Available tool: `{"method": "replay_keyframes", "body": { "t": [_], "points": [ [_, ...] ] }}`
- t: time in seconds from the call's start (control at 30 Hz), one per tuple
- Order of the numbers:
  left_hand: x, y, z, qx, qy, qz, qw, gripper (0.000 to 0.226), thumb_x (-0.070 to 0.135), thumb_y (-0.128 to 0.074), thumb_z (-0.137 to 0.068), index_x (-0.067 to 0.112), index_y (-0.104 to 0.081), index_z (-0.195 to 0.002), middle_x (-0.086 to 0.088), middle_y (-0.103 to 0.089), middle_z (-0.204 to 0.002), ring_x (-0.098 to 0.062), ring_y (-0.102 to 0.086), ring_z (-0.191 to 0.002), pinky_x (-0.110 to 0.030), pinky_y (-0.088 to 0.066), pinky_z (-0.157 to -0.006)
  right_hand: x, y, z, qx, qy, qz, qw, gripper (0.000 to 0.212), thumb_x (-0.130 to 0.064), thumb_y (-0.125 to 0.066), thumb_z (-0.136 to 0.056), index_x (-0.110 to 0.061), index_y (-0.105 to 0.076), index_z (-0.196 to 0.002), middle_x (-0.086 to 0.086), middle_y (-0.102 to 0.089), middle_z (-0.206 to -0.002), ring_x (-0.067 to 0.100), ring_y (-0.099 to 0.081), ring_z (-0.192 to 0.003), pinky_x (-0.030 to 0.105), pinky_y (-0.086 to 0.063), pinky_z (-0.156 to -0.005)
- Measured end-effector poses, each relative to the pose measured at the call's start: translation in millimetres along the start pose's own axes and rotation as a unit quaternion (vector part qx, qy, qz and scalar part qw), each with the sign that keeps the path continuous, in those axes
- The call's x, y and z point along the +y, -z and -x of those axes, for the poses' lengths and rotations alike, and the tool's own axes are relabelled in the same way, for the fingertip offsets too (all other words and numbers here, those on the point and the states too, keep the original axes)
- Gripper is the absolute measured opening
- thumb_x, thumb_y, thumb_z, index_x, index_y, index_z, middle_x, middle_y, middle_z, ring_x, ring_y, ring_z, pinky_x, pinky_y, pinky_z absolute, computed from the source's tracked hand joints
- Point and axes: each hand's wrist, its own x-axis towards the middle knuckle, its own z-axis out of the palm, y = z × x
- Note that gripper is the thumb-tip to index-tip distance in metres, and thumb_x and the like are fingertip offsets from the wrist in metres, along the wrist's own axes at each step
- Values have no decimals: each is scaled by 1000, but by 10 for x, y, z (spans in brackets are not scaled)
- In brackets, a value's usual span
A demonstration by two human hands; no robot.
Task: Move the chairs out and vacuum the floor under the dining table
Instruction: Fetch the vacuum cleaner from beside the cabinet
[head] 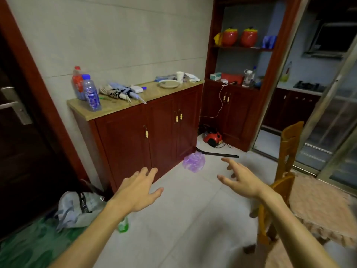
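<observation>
1. Left hand [138, 192]: fingers spread, empty.
2. Red canister vacuum cleaner [212, 138]: on the floor ahead, between the hands, well apart, untouched.
3. Right hand [241, 178]: fingers apart, empty.
4. Orange-brown wooden chair [287, 151]: just right of the right hand, against the pink-clothed table [318, 206]. Vacuuming likely not started.

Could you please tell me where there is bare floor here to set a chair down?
The widest bare patch is the tiled floor between the red cabinet, the purple bag and the wooden chair. It is crowded in the corner around the red vacuum and the black tube, and lower left by the grey bag.
</observation>
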Motion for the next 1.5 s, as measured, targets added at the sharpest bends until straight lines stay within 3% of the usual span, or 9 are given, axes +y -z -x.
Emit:
{"method": "replay_keyframes", "body": {
  "t": [0.2, 0.3, 0.4, 0.6, 0.7, 0.87, 1.03, 1.3, 1.5],
  "points": [
    [-282, -19, -1560, -21, -61, 18, 998, 69, 65, -36, -93, 26, -24, -148, -2, -45, -136, -26, -50, -123, -42, -47, -89, 262, 215, -1007, 16, -67, 3, 998, 72, -54, -54, -93, -28, -23, -153, 7, -41, -147, 18, -52, -120, 27, -45, -97],
    [-249, 12, -2271, -18, -95, 25, 995, 67, 64, -37, -93, 26, -25, -147, -2, -46, -135, -26, -50, -122, -41, -47, -87, 490, 350, -1399, 28, -107, 1, 994, 72, -54, -54, -93, -29, -22, -153, 5, -40, -147, 15, -51, -117, 21, -44, -90],
    [-142, -40, -2932, -21, -129, 29, 991, 66, 63, -37, -93, 26, -26, -147, -2, -47, -132, -25, -51, -121, -40, -47, -86, 788, 447, -1792, 54, -140, 5, 989, 73, -57, -54, -91, -33, -22, -151, 5, -43, -142, 9, -49, -109, 23, -48, -91],
    [139, -293, -4253, -30, -168, 36, 985, 69, 62, -37, -94, 26, -23, -150, -2, -46, -135, -25, -52, -121, -41, -47, -88, 1449, 587, -2743, 60, -186, 0, 981, 73, -57, -55, -91, -33, -21, -151, 4, -40, -147, 15, -52, -120, 25, -49, -94],
    [307, -433, -4999, -36, -182, 40, 982, 66, 61, -40, -94, 26, -26, -148, -2, -46, -136, -25, -53, -120, -40, -48, -89, 1819, 673, -3289, 67, -190, -7, 979, 74, -55, -56, -91, -30, -22, -152, 4, -39, -148, 15, -52, -121, 24, -48, -94],
    [568, -508, -6156, -51, -181, 40, 981, 65, 59, -40, -94, 25, -26, -148, -2, -45, -136, -24, -51, -123, -39, -47, -90, 2471, 948, -4223, 48, -197, -10, 979, 73, -57, -56, -91, -32, -23, -151, 4, -41, -145, 7, -49, -108, 17, -45, -87],
    [717, -531, -7163, -49, -182, 47, 981, 64, 61, -39, -94, 25, -26, -147, -3, -46, -134, -26, -52, -120, -41, -48, -90, 2841, 1309, -5133, 50, -194, -11, 980, 71, -54, -56, -92, -31, -23, -151, 5, -43, -144, 15, -52, -119, 17, -41, -84],
    [1073, -823, -8869, -68, -206, 56, 974, 65, 60, -41, -94, 25, -28, -146, -2, -47, -130, -25, -53, -118, -42, -50, -89, 3615, 1637, -6441, 39, -204, -30, 978, 69, -54, -54, -93, -34, -22, -151, 4, -42, -145, 15, -52, -117, 18, -41, -85],
    [1468, -1092, -10228, -91, -233, 91, 964, 60, 59, -44, -93, 26, -33, -141, -1, -47, -133, -26, -51, -121, -41, -47, -89, 4294, 1955, -7279, 27, -257, -13, 966, 70, -56, -53, -93, -34, -21, -151, 3, -39, -149, 17, -51, -125, 23, -44, -92]
  ]
}}
